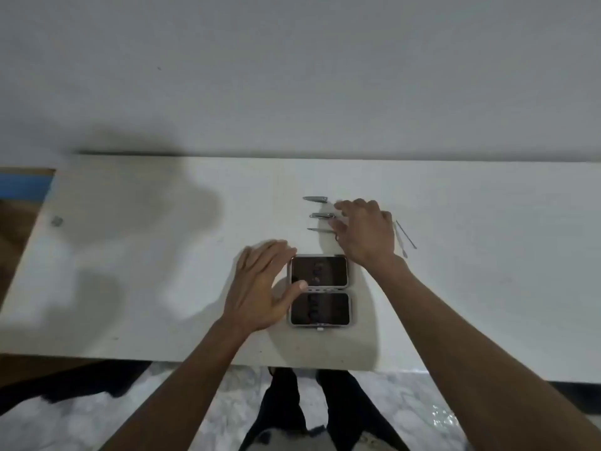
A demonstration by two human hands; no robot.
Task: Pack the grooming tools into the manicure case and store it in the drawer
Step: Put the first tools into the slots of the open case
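The manicure case [320,291] lies open flat on the white table [471,288], both dark halves facing up. My left hand [260,288] rests beside its left edge, fingers spread, thumb touching the hinge area. My right hand [366,232] hovers just beyond the case, fingers spread and reaching onto the metal tools. Three silver tools lie in a column: a clipper [314,199] farthest, a second clipper [322,216] with fingertips at its right end, and a pointed tool [317,229] partly under my fingers. Two thin sticks [406,234] lie right of my hand.
The table's back edge meets a pale wall. At the left is a wooden surface with a blue strip [22,187]. A small grey object [57,221] sits near the table's left edge. My legs and a marbled floor [390,402] show below the front edge.
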